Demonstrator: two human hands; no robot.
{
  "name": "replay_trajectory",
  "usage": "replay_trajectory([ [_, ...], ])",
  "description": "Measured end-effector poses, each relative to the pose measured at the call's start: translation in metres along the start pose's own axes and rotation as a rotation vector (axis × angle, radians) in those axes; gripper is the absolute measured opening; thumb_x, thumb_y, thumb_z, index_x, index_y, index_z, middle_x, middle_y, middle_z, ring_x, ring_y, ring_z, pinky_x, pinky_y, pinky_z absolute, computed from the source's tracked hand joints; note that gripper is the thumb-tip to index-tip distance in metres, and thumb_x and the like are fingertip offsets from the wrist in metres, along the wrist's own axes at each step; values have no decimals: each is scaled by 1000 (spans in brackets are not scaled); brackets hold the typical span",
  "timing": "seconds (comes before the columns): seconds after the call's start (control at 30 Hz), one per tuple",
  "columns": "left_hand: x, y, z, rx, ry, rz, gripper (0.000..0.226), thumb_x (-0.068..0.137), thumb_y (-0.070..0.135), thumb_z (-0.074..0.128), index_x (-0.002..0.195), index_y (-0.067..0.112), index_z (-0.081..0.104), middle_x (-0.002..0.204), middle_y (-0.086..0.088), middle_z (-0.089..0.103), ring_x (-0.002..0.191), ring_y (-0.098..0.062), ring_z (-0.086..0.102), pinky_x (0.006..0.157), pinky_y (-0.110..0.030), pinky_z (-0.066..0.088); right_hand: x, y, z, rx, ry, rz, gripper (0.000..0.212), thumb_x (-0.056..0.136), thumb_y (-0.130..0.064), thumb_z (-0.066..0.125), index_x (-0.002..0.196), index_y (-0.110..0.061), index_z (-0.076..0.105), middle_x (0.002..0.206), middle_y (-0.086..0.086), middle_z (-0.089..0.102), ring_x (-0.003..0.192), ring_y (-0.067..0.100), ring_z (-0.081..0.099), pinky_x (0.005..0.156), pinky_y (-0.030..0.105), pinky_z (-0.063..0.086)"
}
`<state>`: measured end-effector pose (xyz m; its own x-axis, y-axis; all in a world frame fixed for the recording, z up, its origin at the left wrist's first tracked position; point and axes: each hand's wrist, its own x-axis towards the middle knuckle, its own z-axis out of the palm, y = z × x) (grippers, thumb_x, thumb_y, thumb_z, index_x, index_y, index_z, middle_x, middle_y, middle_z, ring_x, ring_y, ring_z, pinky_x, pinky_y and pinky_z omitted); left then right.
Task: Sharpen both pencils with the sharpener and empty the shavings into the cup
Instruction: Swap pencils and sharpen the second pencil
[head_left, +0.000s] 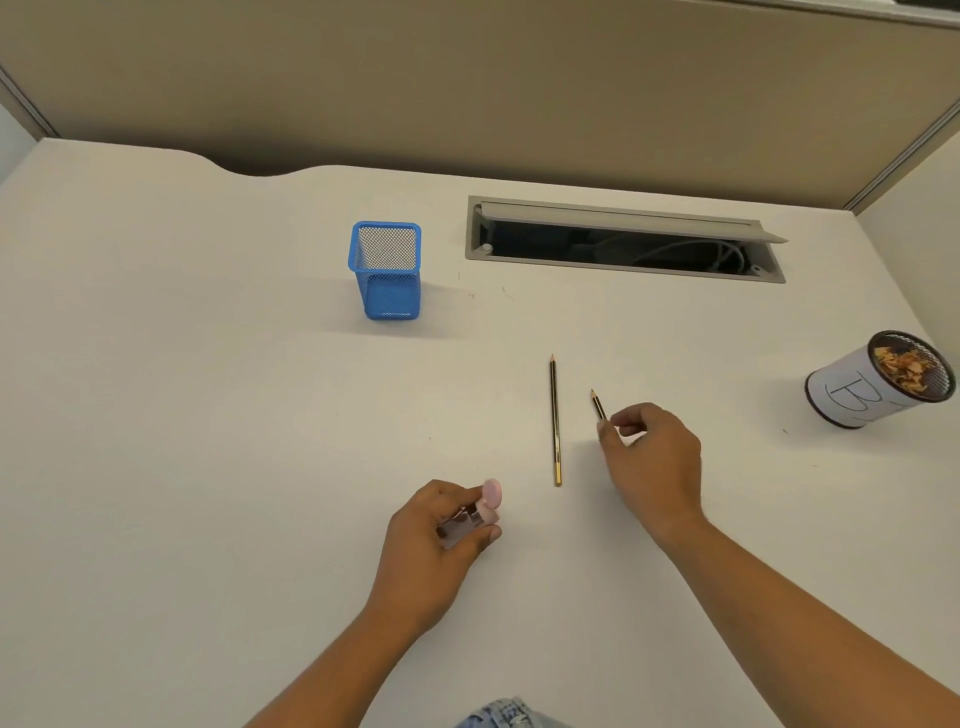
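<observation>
Now your left hand (441, 540) hovers near the front edge of the white desk (208, 415), fingers curled around a small pink sharpener (475, 512) whose rounded end pokes out past your fingertips. Your right hand (652, 462) sits further right and a little further back, thumb and forefinger pinched on one pencil (598, 404); only its sharpened tip and a short length show beyond your fingers, pointing toward the back edge. Between your hands, a second pencil (555, 421) lies flat on the desk, its point also toward the back edge, apart from both hands. By the right edge stands a round cup (862, 395) wrapped in white paper, with shavings (904, 369) inside. Toward the back, left of centre, stands a blue mesh holder (387, 270). Just beside it, to its right, an open cable hatch (623, 239) is set into the desk.
</observation>
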<state>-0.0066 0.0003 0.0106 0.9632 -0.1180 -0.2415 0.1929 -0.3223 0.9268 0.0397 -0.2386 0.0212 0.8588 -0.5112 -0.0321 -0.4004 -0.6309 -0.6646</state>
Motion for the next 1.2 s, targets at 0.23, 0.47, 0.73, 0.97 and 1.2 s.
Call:
replay_trajectory([
  [0.23,-3,14,1,-79,-5,-2,17,79,18,79,88,32,74,97,11,70,93,-10,66,76,-33,54,-4,-22,23,-79,-186,-32,16,84,-30,70,95,-19,65,88,-4,70,81,19,67,72,28,49],
  [0.47,-13,40,-7,-104,18,45,23,78,16,79,89,35,73,98,14,70,90,-5,67,70,-20,48,0,-38,29,-192,-253,-39,23,84,-17,66,107,-17,63,94,0,73,89,28,68,77,42,59],
  [0.73,-27,43,-15,-134,34,73,28,83,20,76,103,39,71,108,25,71,109,1,61,83,-13,46,-26,-48,6,-84,-197,-67,24,81,-20,64,103,-25,71,87,-13,69,74,15,67,70,29,53],
  [0.97,-25,2,-12,-122,-8,13,32,83,9,75,106,31,72,109,18,73,108,0,64,102,-26,47,-62,-44,-14,77,-231,-57,20,81,-13,66,96,-24,72,87,-9,71,71,7,68,67,22,55],
  [1.2,-25,-1,-14,-152,0,4,31,81,13,78,106,31,72,107,19,73,108,-1,64,99,-23,47,-91,-46,-41,236,-392,-62,28,91,-3,59,97,-30,66,92,-7,75,79,7,69,68,19,48],
])
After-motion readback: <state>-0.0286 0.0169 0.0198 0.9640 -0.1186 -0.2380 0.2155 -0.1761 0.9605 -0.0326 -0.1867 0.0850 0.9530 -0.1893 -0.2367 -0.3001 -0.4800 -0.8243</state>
